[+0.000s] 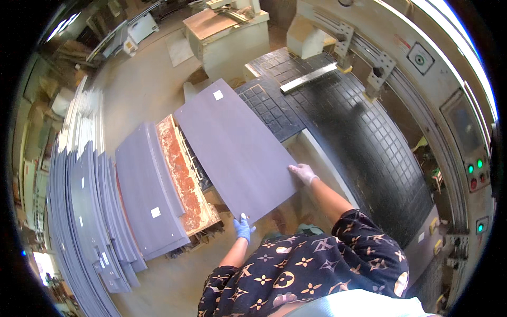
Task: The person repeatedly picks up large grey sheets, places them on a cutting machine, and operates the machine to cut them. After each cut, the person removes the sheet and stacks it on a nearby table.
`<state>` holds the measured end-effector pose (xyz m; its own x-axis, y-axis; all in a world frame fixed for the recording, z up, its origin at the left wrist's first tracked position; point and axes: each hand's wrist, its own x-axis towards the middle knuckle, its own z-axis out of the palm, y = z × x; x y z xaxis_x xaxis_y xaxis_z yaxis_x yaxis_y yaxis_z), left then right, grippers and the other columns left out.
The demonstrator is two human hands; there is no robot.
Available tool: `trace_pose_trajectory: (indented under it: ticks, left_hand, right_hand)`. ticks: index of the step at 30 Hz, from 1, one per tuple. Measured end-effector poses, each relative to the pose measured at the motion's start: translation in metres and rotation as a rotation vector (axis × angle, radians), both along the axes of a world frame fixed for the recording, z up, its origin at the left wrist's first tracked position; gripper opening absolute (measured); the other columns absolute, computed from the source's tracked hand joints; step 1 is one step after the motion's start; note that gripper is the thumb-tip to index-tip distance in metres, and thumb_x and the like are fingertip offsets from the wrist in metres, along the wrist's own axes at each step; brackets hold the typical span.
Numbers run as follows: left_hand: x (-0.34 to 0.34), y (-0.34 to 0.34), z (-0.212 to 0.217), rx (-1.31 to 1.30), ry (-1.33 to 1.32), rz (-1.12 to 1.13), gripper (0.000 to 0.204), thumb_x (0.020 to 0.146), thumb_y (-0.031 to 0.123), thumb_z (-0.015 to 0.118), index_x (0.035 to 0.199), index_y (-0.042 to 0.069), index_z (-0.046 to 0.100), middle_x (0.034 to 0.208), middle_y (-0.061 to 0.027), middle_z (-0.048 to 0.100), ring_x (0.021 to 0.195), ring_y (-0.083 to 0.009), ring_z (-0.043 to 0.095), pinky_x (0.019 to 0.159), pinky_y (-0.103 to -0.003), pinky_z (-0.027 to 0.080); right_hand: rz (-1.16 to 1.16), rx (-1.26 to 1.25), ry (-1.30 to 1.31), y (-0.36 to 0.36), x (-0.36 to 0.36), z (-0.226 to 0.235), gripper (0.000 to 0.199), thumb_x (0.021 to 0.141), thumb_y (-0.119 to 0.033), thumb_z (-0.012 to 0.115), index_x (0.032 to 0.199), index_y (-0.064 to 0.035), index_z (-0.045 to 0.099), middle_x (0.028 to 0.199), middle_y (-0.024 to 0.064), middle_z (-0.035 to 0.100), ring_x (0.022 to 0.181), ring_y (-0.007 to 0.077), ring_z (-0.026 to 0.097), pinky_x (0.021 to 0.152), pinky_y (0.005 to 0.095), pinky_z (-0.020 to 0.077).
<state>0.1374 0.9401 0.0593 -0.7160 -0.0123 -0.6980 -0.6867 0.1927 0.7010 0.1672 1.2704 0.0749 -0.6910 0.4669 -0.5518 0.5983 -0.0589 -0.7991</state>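
A large flat grey-purple panel (237, 148) with a small white label (218, 95) near its far end stretches away from me. In a blue glove, my left hand (243, 228) grips its near left corner, thumb at the edge. My right hand (303, 174), in a pale glove, holds the near right corner, its fingers partly hidden at the edge. The panel's far right side lies against the black gridded machine bed (364, 153); whether it rests on it I cannot tell. Left of the panel, similar panels (148, 190) lie stacked on a reddish worn board (179, 169).
Many more grey panels (79, 211) stand or lie in rows at the far left. A metal bar (309, 77) lies across the black bed. Along the right runs a machine beam with clamps (380, 74) and lit green buttons (479, 164). A pale cabinet (229, 45) stands beyond the panel.
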Motion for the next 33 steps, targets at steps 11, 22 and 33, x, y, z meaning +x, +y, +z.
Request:
trace_pose_trajectory:
  ticks: [11,22,33]
  left_hand:
    - [0.032,-0.021,-0.066,-0.457,0.318,-0.807,0.075,0.077,0.048,0.055,0.127,0.000,0.028,0.123,-0.0206,0.038,0.109,-0.0315,0.042,0.084,-0.041,0.043]
    - [-0.134,0.122,-0.026,0.012,0.705,-0.033,0.034,0.077,0.012,0.061,0.104,0.002,0.043,0.094,-0.0094,0.055,0.080,-0.0172,0.051,0.071,-0.032,0.044]
    - [-0.111,0.173,-0.078,0.204,0.314,-0.324,0.045,0.081,0.021,0.055,0.118,-0.002,0.041,0.112,-0.0105,0.050,0.095,-0.0194,0.049,0.082,-0.034,0.041]
  right_hand:
    - [-0.554,0.134,0.015,-0.069,0.202,-0.022,0.061,0.074,-0.043,0.058,0.107,0.0082,0.050,0.104,0.0204,0.057,0.098,0.0266,0.054,0.084,0.0317,0.0398]
    - [-0.428,-0.144,0.005,-0.105,0.143,-0.003,0.049,0.080,-0.039,0.051,0.107,0.0017,0.051,0.094,0.0116,0.059,0.079,0.0241,0.058,0.074,0.0355,0.0454]
    - [-0.329,0.743,-0.255,0.110,0.065,0.061,0.082,0.068,-0.050,0.057,0.127,-0.0023,0.028,0.130,0.0172,0.033,0.119,0.0292,0.034,0.095,0.0388,0.0312]
